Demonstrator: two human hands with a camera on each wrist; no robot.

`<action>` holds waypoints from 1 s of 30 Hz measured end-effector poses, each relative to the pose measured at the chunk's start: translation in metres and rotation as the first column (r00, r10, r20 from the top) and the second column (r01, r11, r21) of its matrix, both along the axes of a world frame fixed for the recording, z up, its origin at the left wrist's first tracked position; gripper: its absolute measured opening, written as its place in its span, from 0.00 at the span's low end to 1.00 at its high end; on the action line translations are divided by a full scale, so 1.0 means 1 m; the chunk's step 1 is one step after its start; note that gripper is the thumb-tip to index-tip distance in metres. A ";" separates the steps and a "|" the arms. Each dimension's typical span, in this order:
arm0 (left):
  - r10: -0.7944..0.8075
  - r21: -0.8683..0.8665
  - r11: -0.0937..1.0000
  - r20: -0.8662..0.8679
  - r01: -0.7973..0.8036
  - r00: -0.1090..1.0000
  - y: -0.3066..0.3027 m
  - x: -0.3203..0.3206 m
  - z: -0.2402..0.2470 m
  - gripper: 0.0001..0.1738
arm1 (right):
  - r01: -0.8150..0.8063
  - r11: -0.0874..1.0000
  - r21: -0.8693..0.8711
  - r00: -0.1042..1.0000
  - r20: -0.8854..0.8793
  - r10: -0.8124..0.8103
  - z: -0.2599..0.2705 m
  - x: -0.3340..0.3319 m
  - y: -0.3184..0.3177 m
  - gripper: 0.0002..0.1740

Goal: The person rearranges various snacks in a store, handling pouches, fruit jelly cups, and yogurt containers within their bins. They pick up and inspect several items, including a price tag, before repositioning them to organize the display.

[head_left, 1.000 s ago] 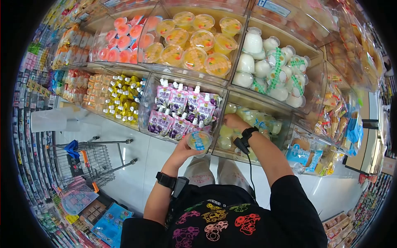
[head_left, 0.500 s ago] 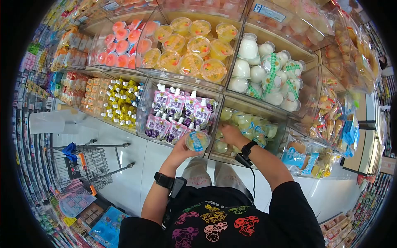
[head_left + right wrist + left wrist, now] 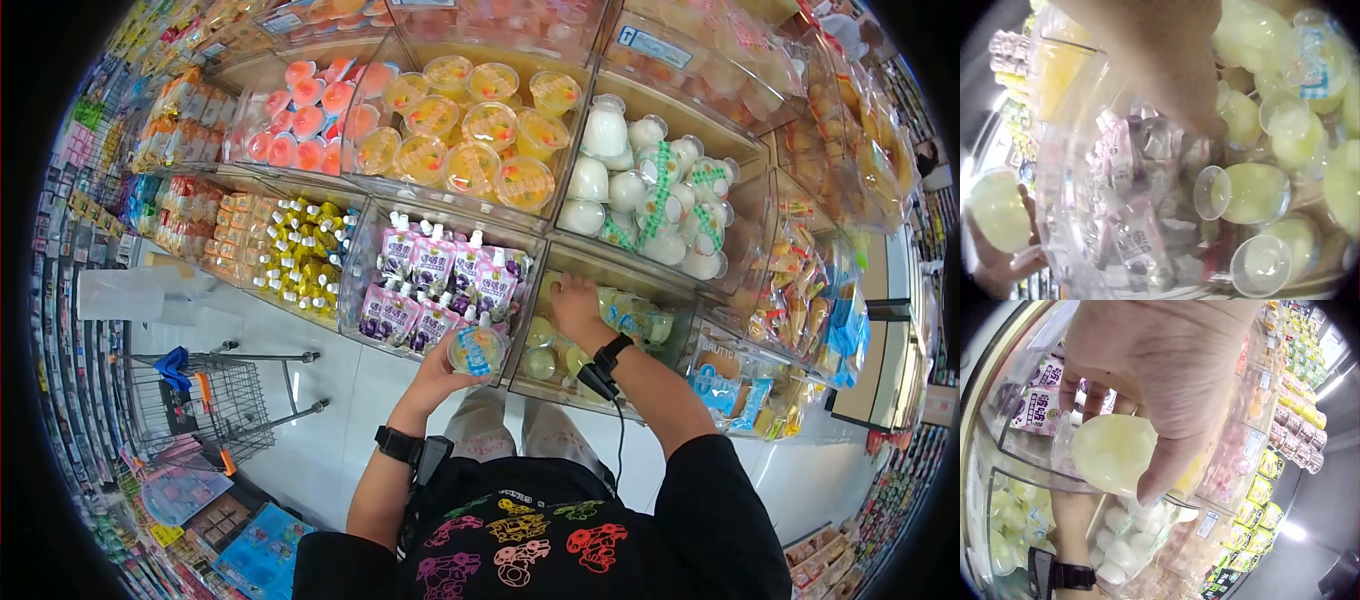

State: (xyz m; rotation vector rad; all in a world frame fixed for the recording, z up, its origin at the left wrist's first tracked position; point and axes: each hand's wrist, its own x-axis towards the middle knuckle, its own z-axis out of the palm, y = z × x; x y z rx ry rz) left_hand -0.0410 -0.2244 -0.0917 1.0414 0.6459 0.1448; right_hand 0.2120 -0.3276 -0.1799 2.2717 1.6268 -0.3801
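My left hand (image 3: 436, 376) holds a jelly cup (image 3: 475, 351) with blue print on its clear lid, in front of the clear bins. In the left wrist view its thumb and fingers wrap the rounded, pale yellow cup body (image 3: 1113, 453). My right hand (image 3: 580, 310) reaches down into a bin of pale yellow-green jelly cups (image 3: 540, 362), fingers spread and bent slightly downward. In the right wrist view that hand is blurred, its fingertips hidden, close beside a loose cup (image 3: 1241, 119); more cups (image 3: 1254, 194) lie around it on the bin floor.
Purple-and-white spouted pouches (image 3: 435, 262) fill the bin on the left. Behind stand bins of orange fruit jellies (image 3: 470, 165) and white cups (image 3: 628, 190). Clear bin walls divide them. A shopping cart (image 3: 215, 400) stands on the floor at left.
My right hand has shifted within its bin, from the near left part toward the back, and its fingers now show more spread. The left hand keeps holding the jelly cup in nearly the same place.
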 end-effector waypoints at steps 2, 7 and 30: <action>-0.004 0.012 1.000 0.011 0.003 1.000 0.000 0.000 -0.001 0.38 | 0.053 0.998 -0.039 0.997 0.058 -0.050 0.006 0.000 -0.009 0.32; 0.022 -0.029 0.999 -0.009 -0.022 1.000 -0.002 0.003 -0.003 0.38 | 0.218 0.959 -0.182 0.967 0.171 -0.188 -0.003 0.019 -0.043 0.42; -0.020 -0.002 1.000 0.065 0.021 0.998 -0.024 0.015 0.004 0.38 | 0.024 1.000 -0.011 0.973 -0.229 -0.026 -0.040 -0.040 -0.078 0.11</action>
